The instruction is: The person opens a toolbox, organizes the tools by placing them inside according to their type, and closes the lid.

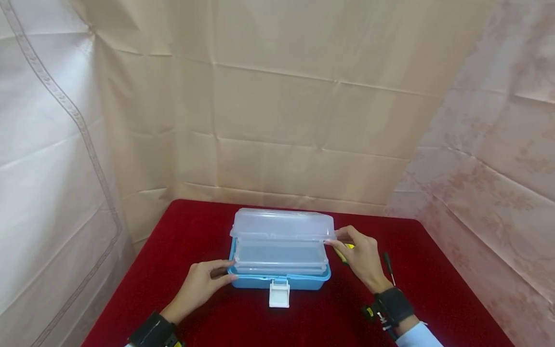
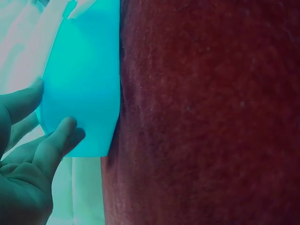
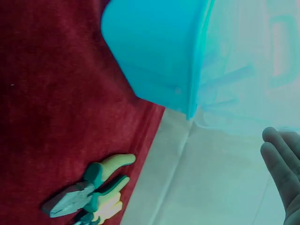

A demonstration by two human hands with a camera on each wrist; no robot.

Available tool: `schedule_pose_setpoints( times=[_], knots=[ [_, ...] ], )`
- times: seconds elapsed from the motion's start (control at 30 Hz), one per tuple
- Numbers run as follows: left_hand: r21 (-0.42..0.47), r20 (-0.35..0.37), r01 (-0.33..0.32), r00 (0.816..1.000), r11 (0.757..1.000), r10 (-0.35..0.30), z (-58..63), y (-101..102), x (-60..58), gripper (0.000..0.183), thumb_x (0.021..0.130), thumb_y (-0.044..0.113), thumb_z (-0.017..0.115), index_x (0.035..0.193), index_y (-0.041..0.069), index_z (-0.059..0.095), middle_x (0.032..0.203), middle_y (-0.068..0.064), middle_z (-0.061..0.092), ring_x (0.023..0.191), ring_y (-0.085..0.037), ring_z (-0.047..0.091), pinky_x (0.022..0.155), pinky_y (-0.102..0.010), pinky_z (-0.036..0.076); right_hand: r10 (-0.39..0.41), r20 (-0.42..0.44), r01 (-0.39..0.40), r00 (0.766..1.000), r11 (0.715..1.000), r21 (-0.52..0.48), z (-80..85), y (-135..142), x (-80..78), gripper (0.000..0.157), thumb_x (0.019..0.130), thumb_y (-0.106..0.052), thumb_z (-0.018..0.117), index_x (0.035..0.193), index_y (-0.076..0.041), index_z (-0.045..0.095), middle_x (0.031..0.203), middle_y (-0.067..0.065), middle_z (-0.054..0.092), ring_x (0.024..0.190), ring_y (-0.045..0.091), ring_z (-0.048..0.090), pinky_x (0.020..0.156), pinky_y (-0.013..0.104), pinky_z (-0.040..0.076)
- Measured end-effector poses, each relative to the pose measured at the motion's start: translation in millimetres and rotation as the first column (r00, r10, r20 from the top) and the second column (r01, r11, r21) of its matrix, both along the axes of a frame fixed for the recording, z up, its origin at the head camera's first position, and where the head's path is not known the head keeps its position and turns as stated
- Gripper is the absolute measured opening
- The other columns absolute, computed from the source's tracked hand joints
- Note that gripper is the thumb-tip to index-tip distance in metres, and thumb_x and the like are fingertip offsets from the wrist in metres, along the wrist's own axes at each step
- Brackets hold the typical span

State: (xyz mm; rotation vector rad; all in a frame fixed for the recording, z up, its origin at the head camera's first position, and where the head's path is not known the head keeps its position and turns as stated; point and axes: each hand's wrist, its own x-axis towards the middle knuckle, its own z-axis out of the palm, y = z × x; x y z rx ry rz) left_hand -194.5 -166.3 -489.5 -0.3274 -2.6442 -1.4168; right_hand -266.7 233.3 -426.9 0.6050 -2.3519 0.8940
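Observation:
A light blue toolbox (image 1: 303, 283) stands on the table, its translucent lid (image 1: 284, 225) raised at the back and its white latch (image 1: 279, 295) hanging down in front. Inside sits a translucent tray (image 1: 282, 254). My left hand (image 1: 201, 285) grips the box's left end, with thumb and fingertips at the rim and end wall. On the other side, my right hand (image 1: 362, 254) holds the right corner of the lid between thumb and fingers. In the right wrist view its fingers (image 3: 276, 161) are right at the lid's edge.
Pliers (image 3: 96, 190) with yellow and green handles lie to the right of the box, partly behind my right hand in the head view. A dark-handled screwdriver (image 1: 388, 262) lies farther right. Red cloth (image 1: 195, 226) covers the table; fabric curtains (image 1: 282, 120) hang behind and beside it.

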Motion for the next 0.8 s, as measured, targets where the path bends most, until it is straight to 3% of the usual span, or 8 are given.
schedule_pose_setpoints(
  times=[0.23,0.37,0.57,0.8],
  knots=[
    [0.04,0.059,-0.022,0.998,0.999,0.02,0.8,-8,1.0,0.052,0.079,0.043,0.078,0.122,0.014,0.071,0.11,-0.002,0.071,0.095,-0.013,0.069,0.078,-0.027,0.055,-0.043,-0.029,0.041,0.999,0.998,-0.044,13.1,-11,-1.1,0.026,0.08,-0.034,0.079,0.097,-0.022,0.063,0.091,-0.008,0.07,0.08,0.012,0.069,0.072,0.034,0.057],
    [0.02,0.064,-0.017,0.998,1.0,0.016,-0.3,-10,1.6,0.053,0.078,0.046,0.077,0.12,0.014,0.072,0.108,-0.001,0.071,0.097,-0.016,0.069,0.078,-0.027,0.055,-0.055,-0.009,0.054,0.998,0.995,-0.086,17.9,-14,-4.1,0.019,0.085,-0.027,0.076,0.099,-0.021,0.065,0.094,-0.009,0.071,0.084,0.012,0.069,0.077,0.031,0.056],
    [0.001,0.065,0.024,0.998,1.0,-0.024,-1.5,-14,1.3,0.052,0.08,0.049,0.075,0.12,0.016,0.073,0.11,0.001,0.071,0.099,-0.016,0.068,0.079,-0.027,0.055,-0.11,0.007,0.11,0.994,0.987,-0.12,19.7,-16,-15.2,0.013,0.087,-0.02,0.074,0.099,-0.019,0.069,0.096,-0.002,0.072,0.086,0.019,0.071,0.077,0.033,0.056],
    [-0.049,0.02,0.03,0.999,0.998,-0.029,-2.0,-20,5.6,0.046,0.082,0.05,0.072,0.118,0.022,0.073,0.111,0.005,0.07,0.099,-0.01,0.067,0.08,-0.026,0.054,-0.108,-0.077,0.1,0.991,0.99,-0.101,23.4,-21,-32.9,0.016,0.089,-0.019,0.072,0.101,-0.009,0.07,0.095,0.008,0.073,0.084,0.024,0.071,0.074,0.038,0.057]
  ],
)
